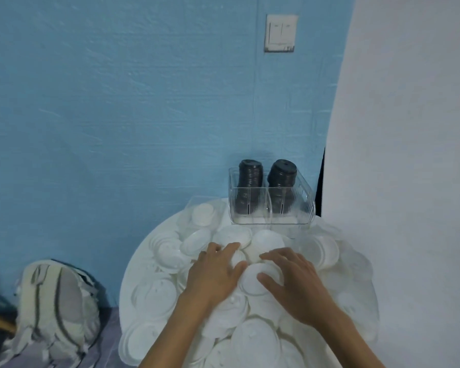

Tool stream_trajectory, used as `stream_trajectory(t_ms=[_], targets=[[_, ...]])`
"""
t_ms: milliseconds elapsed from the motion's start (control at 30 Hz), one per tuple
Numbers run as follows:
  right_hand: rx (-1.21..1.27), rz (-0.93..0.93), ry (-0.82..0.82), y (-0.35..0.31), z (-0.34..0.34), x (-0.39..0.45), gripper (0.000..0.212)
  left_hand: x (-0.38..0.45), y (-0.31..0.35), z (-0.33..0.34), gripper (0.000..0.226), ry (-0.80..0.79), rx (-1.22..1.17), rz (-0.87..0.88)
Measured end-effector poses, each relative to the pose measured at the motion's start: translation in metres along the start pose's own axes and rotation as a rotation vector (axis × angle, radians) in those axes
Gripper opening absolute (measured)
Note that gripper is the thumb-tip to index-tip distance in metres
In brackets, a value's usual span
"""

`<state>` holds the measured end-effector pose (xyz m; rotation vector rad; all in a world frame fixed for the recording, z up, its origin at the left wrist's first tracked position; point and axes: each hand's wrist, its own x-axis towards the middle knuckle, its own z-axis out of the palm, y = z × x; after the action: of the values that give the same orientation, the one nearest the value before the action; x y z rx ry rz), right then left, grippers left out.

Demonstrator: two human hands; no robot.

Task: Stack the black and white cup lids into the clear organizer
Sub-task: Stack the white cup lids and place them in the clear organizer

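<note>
A clear organizer stands at the far edge of a round white table. Two stacks of black lids fill its back compartments. Loose white lids cover the table in a heap. My left hand lies flat on the heap, fingers spread and straight. My right hand rests beside it, its fingers and thumb curved over a small pile of white lids between the two hands. Whether the right hand grips that pile is unclear.
A blue wall rises right behind the table, and a white wall closes in on the right. A light backpack leans on the floor to the left. A light switch sits high on the wall.
</note>
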<state>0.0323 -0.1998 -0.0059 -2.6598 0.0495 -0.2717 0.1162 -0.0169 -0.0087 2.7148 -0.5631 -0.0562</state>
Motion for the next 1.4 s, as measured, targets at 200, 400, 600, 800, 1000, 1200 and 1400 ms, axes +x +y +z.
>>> stream_trajectory(t_ms=[200,400,600,800,1000,1200,1400], targets=[[0.001,-0.006,0.012,0.005,0.000,0.003,0.044,0.001,-0.007,-0.002,0.053,0.096,-0.196,0.093],[0.000,-0.037,0.023,0.001,0.001,0.010,0.043,-0.002,-0.014,-0.005,0.053,0.215,-0.386,0.199],[-0.003,-0.105,0.010,-0.012,0.004,0.022,0.043,-0.021,-0.026,-0.018,0.062,0.273,-0.434,0.211],[-0.041,-0.178,-0.057,-0.034,0.014,0.051,0.050,-0.036,-0.045,-0.015,0.073,0.375,-0.387,0.108],[-0.199,-0.219,-0.133,-0.044,0.029,0.073,0.070,-0.039,-0.055,-0.009,0.073,0.474,-0.386,0.070],[-0.190,-0.218,-0.203,-0.048,0.040,0.079,0.075,-0.042,-0.061,-0.005,0.077,0.472,-0.392,0.061],[0.042,-0.172,-0.041,-0.048,0.026,0.073,0.064,-0.046,-0.056,-0.007,0.070,0.489,-0.452,0.050]])
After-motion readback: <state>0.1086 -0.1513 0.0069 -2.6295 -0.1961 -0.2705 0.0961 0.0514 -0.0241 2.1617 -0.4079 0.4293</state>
